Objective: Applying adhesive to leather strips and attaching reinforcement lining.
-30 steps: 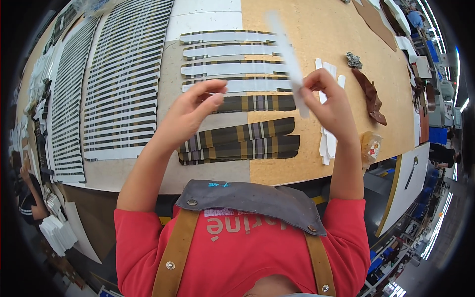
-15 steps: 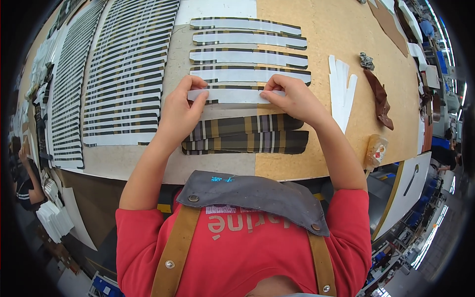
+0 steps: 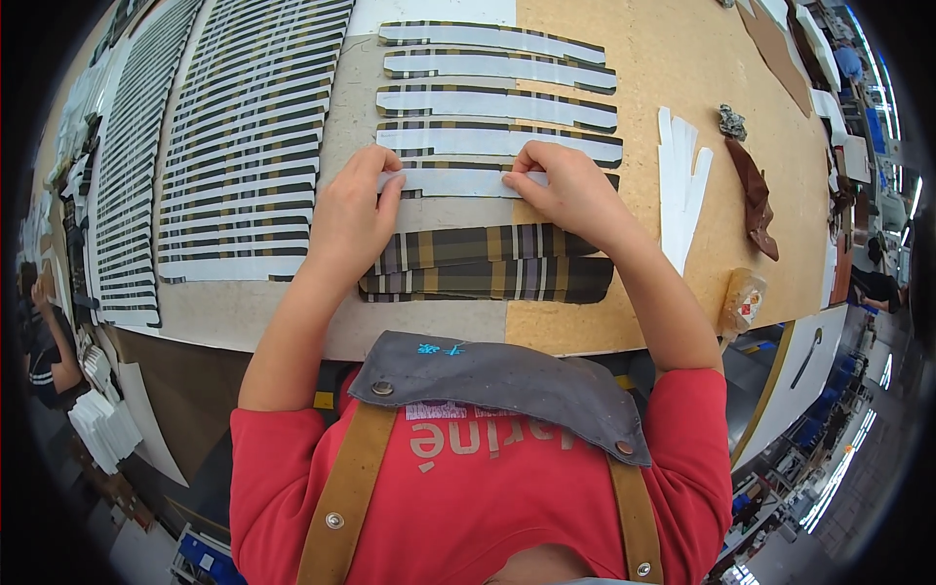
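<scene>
A narrow white strip (image 3: 453, 182) lies along a dark plaid fabric strip (image 3: 463, 166), whose plaid edge shows above it. My left hand (image 3: 353, 210) pinches the white strip's left end between thumb and fingers. With thumb and forefinger together, my right hand (image 3: 567, 190) grips it farther right and hides part of the plaid piece's right end. Just nearer to me lies a small pile of plaid fabric strips (image 3: 487, 277), plaid side up. Beyond my hands, several plaid strips (image 3: 499, 136) with white strips on them lie in a spaced column.
Long overlapping rows of white-backed plaid strips (image 3: 244, 146) cover the table's left part. To the right lie loose white strips (image 3: 678, 190), a crumpled grey lump (image 3: 731, 122), a brown scrap (image 3: 751, 200) and a glue-smeared bottle (image 3: 743, 300). The table's front edge (image 3: 439, 353) runs before me.
My right hand has shifted slightly left along the white strip. The strip now sits a little closer against the plaid piece. My left hand keeps its pinch.
</scene>
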The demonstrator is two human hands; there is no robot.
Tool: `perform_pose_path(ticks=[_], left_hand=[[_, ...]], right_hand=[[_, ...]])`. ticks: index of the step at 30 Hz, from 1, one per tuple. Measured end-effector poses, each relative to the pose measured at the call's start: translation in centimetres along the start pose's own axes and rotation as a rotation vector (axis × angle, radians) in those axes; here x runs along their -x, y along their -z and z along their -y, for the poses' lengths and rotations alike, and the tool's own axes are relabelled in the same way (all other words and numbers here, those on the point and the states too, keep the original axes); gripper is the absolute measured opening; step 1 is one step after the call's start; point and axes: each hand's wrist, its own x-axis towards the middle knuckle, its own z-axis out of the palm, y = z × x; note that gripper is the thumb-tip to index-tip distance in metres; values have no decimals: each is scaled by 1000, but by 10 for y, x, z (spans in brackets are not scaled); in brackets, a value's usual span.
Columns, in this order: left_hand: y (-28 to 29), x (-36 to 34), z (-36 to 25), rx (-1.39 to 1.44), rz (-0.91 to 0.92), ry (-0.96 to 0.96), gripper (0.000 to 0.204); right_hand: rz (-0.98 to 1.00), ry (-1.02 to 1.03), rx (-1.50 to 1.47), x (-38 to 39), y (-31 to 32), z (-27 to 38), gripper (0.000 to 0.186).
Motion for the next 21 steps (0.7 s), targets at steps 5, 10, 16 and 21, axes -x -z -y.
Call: perform_pose_path(ticks=[5, 10, 16, 21], left_hand=[[-1, 1, 1, -23, 4, -11, 11], [-2, 3, 3, -47, -5, -37, 11], [-2, 4, 1, -64, -2, -47, 11], [-1, 5, -7, -496, -85, -259, 22]], right_hand=[[-12, 15, 14, 0, -3, -1, 20], [-33, 80, 58, 0, -4, -4, 18], [-22, 83, 69, -1, -5, -4, 17], [-28, 99, 97, -1, -5, -4, 17]])
